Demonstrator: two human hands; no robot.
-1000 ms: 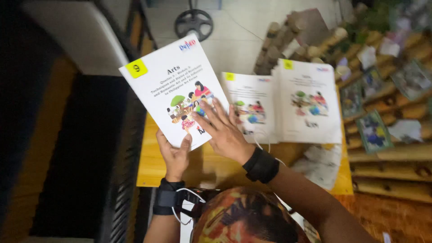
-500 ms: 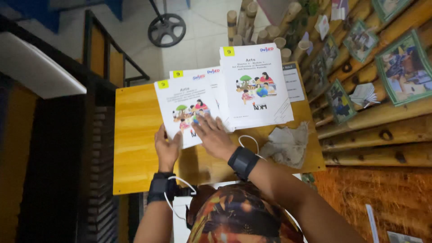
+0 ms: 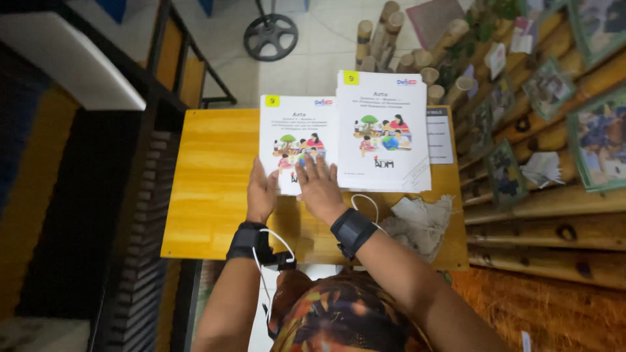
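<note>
The white booklet (image 3: 295, 140) lies on the yellow worktop (image 3: 208, 182), beside the booklet stack (image 3: 383, 130). Left hand (image 3: 262, 193) holds its edge; right hand (image 3: 319, 186) presses flat, fingers spread (keep corners aligned).

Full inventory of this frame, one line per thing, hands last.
booklet: 1, white with yellow corner tag, on table under both hands
booklet stack: 1, white, on the table's right part
table: 1, yellow wood, centre
crumpled cloth: 1, grey, table's near right corner
white cable: 1, by the right wrist
fan base: 1, dark, round, floor beyond table
bamboo posts: several, tan, behind table
framed pictures: several, green frames, bamboo wall at right
left hand: grips booklet's lower left edge
right hand: flat on booklet
</note>
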